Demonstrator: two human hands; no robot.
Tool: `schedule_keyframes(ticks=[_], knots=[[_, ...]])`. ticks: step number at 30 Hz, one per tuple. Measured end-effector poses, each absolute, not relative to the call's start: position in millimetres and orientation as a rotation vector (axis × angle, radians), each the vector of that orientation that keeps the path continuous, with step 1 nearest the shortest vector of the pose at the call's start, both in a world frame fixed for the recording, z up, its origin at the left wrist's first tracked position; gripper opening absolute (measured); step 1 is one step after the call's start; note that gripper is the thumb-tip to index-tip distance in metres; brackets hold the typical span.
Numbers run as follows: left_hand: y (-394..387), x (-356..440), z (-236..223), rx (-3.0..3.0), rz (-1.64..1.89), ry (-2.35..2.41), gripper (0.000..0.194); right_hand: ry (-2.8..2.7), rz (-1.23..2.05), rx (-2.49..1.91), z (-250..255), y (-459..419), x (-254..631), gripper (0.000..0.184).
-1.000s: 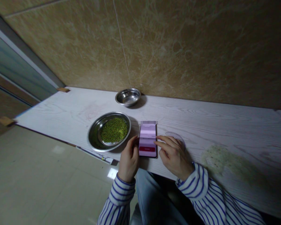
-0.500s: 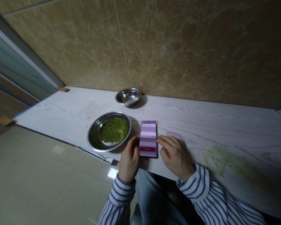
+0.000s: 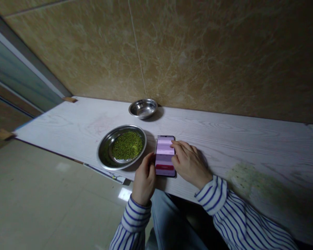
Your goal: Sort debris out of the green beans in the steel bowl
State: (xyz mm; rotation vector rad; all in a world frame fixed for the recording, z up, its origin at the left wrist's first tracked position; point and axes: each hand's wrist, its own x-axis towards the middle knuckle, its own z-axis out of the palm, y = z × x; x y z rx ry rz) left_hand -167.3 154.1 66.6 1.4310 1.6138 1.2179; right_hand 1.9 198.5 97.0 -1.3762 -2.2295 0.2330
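A smartphone (image 3: 165,147) lies on the pale wood-grain table, its lit screen pinkish with a red bar near the bottom. Along its lower left edge, my left hand (image 3: 144,178) is closed with thumb and curled fingers at the phone's side. My right hand (image 3: 191,165) reaches over the phone from the right, fingers stretched out, a fingertip at the upper right of the screen. Left of the phone stands a wide steel bowl (image 3: 104,154) with small green beans (image 3: 127,145) in it. Behind it sits a smaller steel bowl (image 3: 143,109).
The table (image 3: 211,135) runs along a brown marble-patterned wall (image 3: 198,62). A greenish-white patch (image 3: 247,177) marks its surface at right. Wooden blocks (image 3: 70,99) sit at the left corners. Tiled floor (image 3: 54,201) shows in front.
My right hand has moved left and up, further over the phone's screen. It now covers the pale round shape that showed on the table beside the phone. My left hand stays put.
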Motion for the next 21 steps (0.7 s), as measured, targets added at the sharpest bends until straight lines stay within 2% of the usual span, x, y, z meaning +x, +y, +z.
schedule_keyframes(ticks=[9, 21], knots=[[153.4, -169.0, 64.9, 1.446, 1.213, 1.607, 0.039, -2.339, 0.205, -1.360, 96.5, 207.4, -4.7, 0.034], [154.1, -168.2, 63.2, 1.444, 1.231, 1.611, 0.038, -2.346, 0.273, -1.390, 94.2, 207.4, -3.2, 0.041]])
